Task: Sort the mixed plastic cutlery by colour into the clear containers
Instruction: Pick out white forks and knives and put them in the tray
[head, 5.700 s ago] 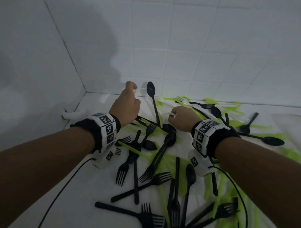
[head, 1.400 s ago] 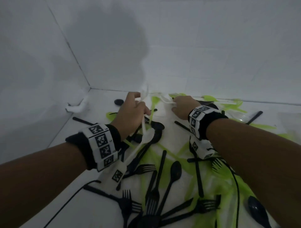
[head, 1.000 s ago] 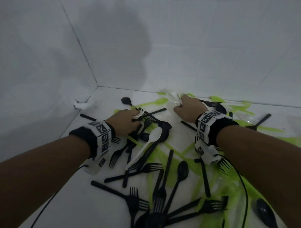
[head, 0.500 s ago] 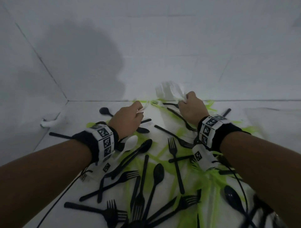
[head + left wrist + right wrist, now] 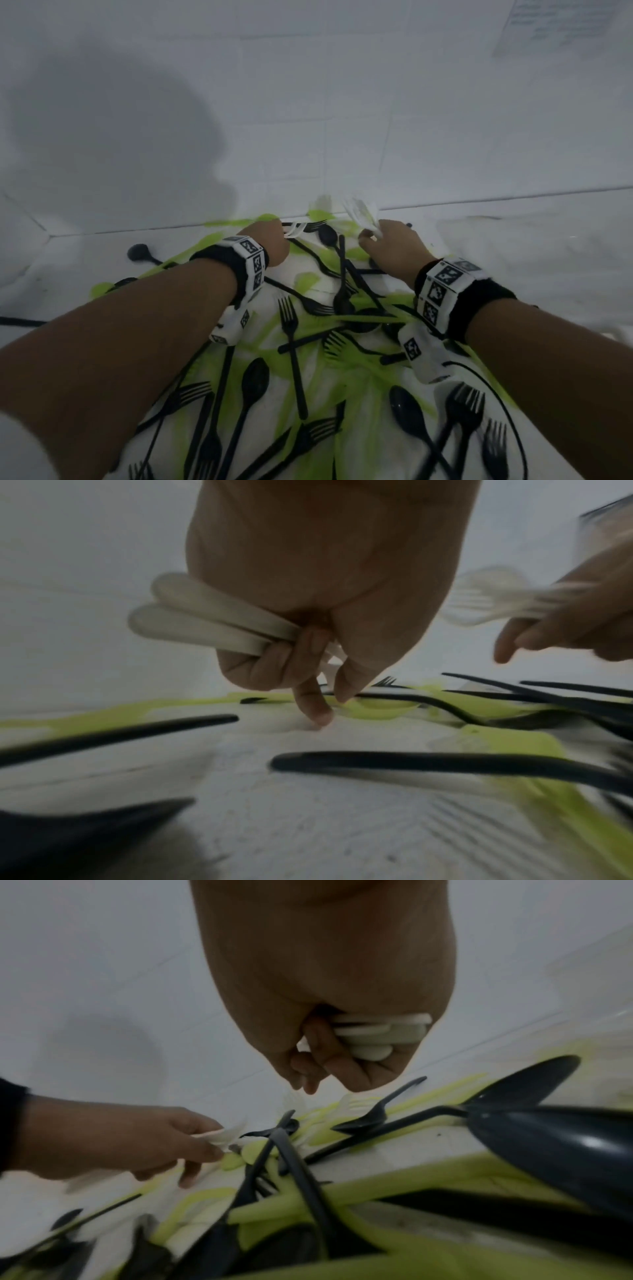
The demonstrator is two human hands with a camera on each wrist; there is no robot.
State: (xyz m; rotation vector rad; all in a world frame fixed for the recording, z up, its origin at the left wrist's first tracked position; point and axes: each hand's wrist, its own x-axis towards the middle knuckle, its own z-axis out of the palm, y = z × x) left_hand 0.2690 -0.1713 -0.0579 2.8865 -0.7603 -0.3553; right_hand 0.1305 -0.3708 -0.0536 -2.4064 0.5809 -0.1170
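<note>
Around your hands, black cutlery (image 5: 291,346) overlies green cutlery (image 5: 356,373); your left hand (image 5: 318,593) and right hand (image 5: 339,988) each clutch white cutlery (image 5: 202,620)

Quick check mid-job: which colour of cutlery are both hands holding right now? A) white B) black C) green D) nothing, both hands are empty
A: the left hand grips white handles in its curled fingers, and the right hand clamps a stack of white handles; black and green pieces lie on the surface.
</note>
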